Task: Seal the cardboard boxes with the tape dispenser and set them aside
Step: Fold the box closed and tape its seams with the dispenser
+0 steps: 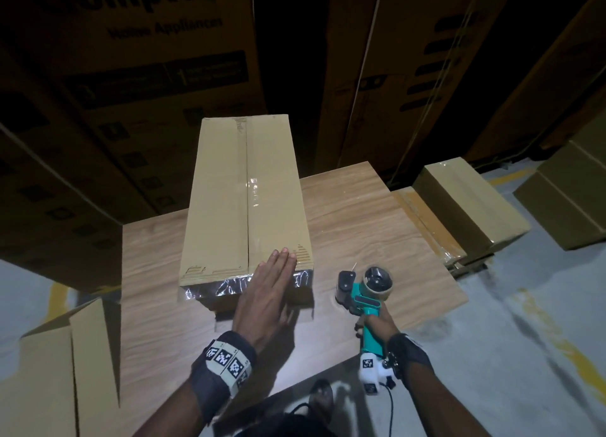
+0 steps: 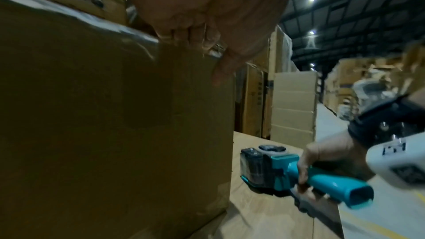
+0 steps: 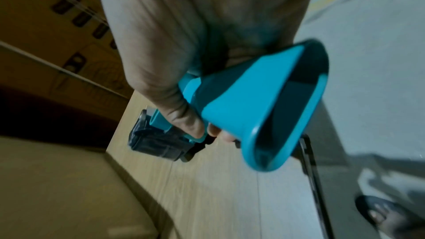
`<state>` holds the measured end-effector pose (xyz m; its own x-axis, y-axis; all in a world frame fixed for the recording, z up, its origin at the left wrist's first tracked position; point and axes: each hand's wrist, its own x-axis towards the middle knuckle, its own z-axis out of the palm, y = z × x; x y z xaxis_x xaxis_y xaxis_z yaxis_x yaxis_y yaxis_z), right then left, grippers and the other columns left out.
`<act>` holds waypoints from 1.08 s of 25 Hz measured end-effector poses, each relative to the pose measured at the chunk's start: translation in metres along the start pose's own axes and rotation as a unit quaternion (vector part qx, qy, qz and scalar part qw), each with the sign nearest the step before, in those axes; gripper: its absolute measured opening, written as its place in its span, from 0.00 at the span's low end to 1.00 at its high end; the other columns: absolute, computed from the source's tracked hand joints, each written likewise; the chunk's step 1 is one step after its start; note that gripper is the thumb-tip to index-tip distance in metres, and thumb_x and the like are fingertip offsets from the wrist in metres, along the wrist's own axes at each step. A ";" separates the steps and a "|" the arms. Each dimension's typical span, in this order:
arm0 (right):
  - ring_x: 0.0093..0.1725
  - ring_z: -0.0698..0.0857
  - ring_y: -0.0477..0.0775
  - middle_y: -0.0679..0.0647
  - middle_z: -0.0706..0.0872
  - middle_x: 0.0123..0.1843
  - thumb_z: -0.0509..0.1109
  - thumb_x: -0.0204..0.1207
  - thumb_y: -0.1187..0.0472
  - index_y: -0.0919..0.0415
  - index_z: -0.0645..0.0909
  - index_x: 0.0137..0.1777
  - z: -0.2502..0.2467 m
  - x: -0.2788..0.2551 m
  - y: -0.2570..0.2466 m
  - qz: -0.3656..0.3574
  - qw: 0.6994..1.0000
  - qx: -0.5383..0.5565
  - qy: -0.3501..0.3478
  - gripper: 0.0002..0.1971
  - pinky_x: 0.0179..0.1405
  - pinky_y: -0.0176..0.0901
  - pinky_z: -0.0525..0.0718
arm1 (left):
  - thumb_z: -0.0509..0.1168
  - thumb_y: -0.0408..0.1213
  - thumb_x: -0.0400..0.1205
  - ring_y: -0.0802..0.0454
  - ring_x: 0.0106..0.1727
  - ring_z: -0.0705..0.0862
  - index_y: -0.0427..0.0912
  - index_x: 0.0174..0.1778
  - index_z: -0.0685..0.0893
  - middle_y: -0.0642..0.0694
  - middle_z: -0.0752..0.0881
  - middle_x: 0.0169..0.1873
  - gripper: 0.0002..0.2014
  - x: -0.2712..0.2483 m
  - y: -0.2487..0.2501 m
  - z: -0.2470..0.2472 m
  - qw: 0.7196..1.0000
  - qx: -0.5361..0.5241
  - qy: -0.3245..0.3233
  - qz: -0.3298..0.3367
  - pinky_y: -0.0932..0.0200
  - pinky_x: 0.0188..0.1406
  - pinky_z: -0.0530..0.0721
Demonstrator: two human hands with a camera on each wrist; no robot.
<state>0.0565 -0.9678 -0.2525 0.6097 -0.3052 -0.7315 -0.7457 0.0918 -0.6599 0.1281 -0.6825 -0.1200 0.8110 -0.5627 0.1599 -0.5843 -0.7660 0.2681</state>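
Left hand (image 1: pixel 269 292) lies flat on the taped box (image 1: pixel 246 200); right hand (image 1: pixel 377 322) grips the teal tape dispenser (image 1: pixel 364 295) on the surface (image 1: pixel 377 226).

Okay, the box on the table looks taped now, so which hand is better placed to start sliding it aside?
Probably the left hand. It already lies flat over the near top edge of the box, fingers straight, so it can push or pull at once. The right hand is busy gripping the tape dispenser, resting on the table.
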 end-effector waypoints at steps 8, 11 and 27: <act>0.71 0.80 0.56 0.52 0.77 0.75 0.77 0.76 0.42 0.54 0.75 0.77 0.021 -0.072 -0.057 -0.269 0.940 -0.090 0.187 0.32 0.71 0.57 0.80 | 0.66 0.45 0.75 0.54 0.85 0.64 0.58 0.87 0.63 0.57 0.64 0.85 0.41 -0.088 -0.093 -0.068 0.889 -0.313 0.165 -0.291 0.44 0.84 0.61; 0.81 0.69 0.43 0.35 0.66 0.84 0.61 0.80 0.27 0.36 0.64 0.86 0.068 -0.110 -0.087 -0.270 0.962 0.028 -0.040 0.35 0.79 0.55 0.68 | 0.64 0.65 0.73 0.57 0.83 0.67 0.62 0.85 0.65 0.60 0.67 0.83 0.41 -0.093 -0.099 -0.065 0.817 -0.458 0.124 -0.327 0.48 0.84 0.61; 0.70 0.75 0.39 0.38 0.76 0.77 0.61 0.85 0.37 0.24 0.59 0.84 0.071 -0.091 -0.102 -0.324 0.936 -0.130 -0.049 0.28 0.72 0.51 0.70 | 0.60 0.34 0.92 0.59 0.67 0.86 0.53 0.74 0.81 0.53 0.89 0.64 0.16 -0.087 -0.124 -0.060 0.790 -0.513 0.155 -0.299 0.49 0.75 0.81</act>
<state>0.0954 -0.8822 -0.1307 0.9688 -0.1269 -0.2127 -0.2430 -0.3207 -0.9155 0.1318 -0.5201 -0.1100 0.9942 0.0294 -0.1035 0.1064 -0.1210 0.9869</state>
